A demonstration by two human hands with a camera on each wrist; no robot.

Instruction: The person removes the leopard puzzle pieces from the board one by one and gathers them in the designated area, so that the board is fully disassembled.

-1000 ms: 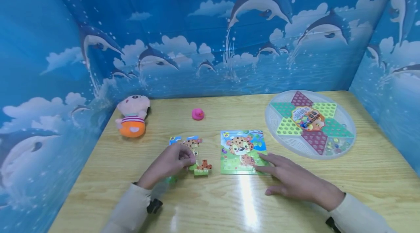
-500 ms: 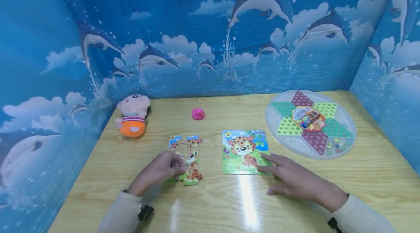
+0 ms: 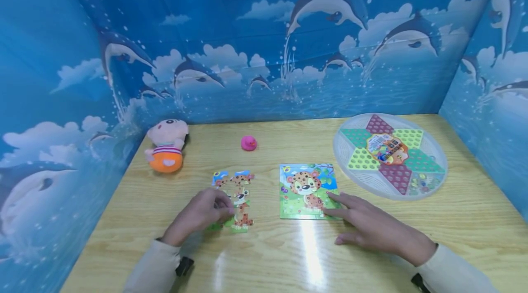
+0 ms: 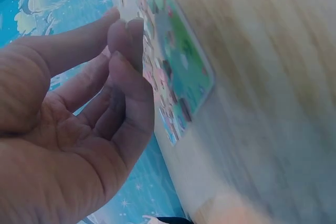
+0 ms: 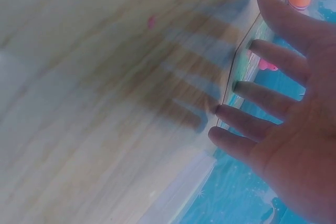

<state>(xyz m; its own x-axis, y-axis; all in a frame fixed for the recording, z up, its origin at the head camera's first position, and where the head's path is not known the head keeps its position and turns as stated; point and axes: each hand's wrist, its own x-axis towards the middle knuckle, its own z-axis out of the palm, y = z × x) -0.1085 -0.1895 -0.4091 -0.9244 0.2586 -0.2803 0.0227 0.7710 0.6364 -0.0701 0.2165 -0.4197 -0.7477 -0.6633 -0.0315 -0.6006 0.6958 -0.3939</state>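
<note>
On the wooden table, several puzzle pieces lie joined in a partial leopard picture at left. My left hand is at their lower left, thumb and fingers curled together at a leopard-body puzzle piece. In the left wrist view, the thumb and fingertips of the left hand come together beside the pieces, which partly hide behind the fingers. A square leopard puzzle board lies to the right. My right hand rests its spread, straight fingers on this board's lower right edge; in the right wrist view its palm shows nothing held.
A pink rubber duck sits behind the pieces. At the back left stands a plush toy in orange shorts. A round Chinese checkers board lies at right, beyond the right hand. Dolphin-printed blue sheeting encloses the table's back and sides.
My left hand has moved left and slightly nearer, bringing the lower leopard piece in line with the others. The square board has shifted slightly right; my right hand stays on its edge.
</note>
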